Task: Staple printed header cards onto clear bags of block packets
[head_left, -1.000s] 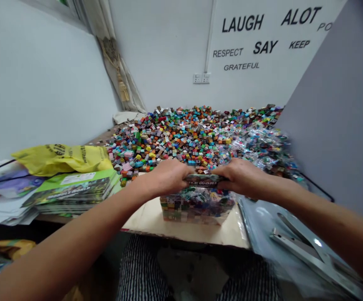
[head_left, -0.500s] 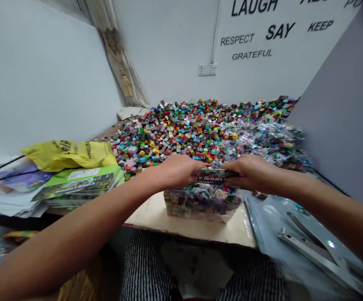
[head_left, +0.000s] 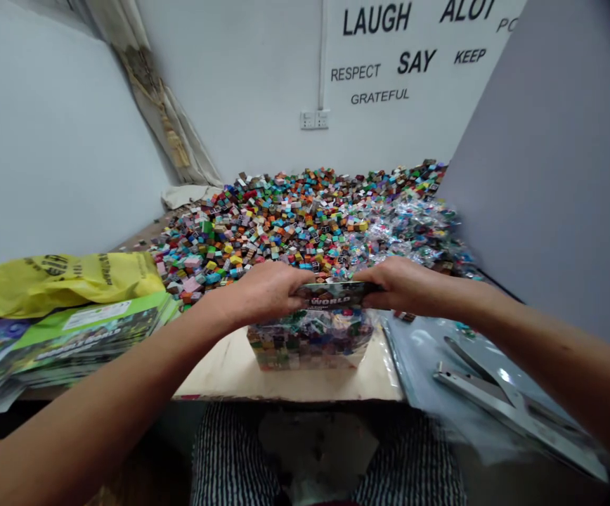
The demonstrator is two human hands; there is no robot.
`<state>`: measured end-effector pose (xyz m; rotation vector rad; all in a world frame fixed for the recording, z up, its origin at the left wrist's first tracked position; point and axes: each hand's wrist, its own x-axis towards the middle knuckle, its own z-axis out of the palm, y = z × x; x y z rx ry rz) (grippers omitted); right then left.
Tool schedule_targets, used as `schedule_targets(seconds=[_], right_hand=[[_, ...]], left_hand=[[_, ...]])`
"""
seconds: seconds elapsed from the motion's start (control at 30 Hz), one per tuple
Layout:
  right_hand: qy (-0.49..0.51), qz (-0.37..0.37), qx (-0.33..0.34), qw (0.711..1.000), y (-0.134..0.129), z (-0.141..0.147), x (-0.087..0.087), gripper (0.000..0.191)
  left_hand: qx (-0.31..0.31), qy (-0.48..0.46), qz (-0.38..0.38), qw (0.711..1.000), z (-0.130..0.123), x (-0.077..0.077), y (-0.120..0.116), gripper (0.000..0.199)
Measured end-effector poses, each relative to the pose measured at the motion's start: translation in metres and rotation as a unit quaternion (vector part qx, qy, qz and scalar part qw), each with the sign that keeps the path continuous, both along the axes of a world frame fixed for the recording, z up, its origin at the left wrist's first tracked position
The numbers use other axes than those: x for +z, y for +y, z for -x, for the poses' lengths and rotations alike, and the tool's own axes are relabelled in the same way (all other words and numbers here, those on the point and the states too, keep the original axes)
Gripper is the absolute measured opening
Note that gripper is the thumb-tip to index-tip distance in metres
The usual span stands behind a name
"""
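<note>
My left hand (head_left: pixel 270 287) and my right hand (head_left: pixel 403 284) grip opposite ends of a dark printed card (head_left: pixel 331 295) with "WORLD" lettering on its front. My fingers are closed over its edges, thumbs toward me. Directly below stands a see-through package (head_left: pixel 310 344) packed with small coloured cubes and plastic-wrapped pieces. Whether the card is joined to that package, or only held against its top, I cannot tell. The package rests on a pale board (head_left: pixel 221 365) in front of my lap.
Behind my hands spreads a large heap of coloured cubes (head_left: pixel 273 218), with clear-bagged pieces (head_left: pixel 410 225) at its right. On the left lie a stack of green printed cards (head_left: pixel 99 330) and a yellow bag (head_left: pixel 67 277). A long-armed metal stapler (head_left: pixel 516 407) lies on clear plastic sheets (head_left: pixel 415 351) at right.
The view has turned to the right, so everything sits further left in the picture. Both hands keep their grip on the card above the package.
</note>
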<state>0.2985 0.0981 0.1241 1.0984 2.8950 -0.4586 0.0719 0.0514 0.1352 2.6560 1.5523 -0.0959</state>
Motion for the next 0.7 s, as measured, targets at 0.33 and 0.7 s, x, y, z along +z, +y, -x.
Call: schedule_targets(seconds=[0.33,0.7], right_hand=[[0.026,-0.036,0.04,0.998,0.006,0.0,-0.003,0.022],[-0.007,-0.07,0.03,0.997,0.007,0.003,-0.004,0.016]], left_hand=[[0.006,0.059,-0.077,0.995,-0.016,-0.012,0.001,0.021],[0.034,0.054,-0.044,0.997,0.01,-0.005,-0.015,0.021]])
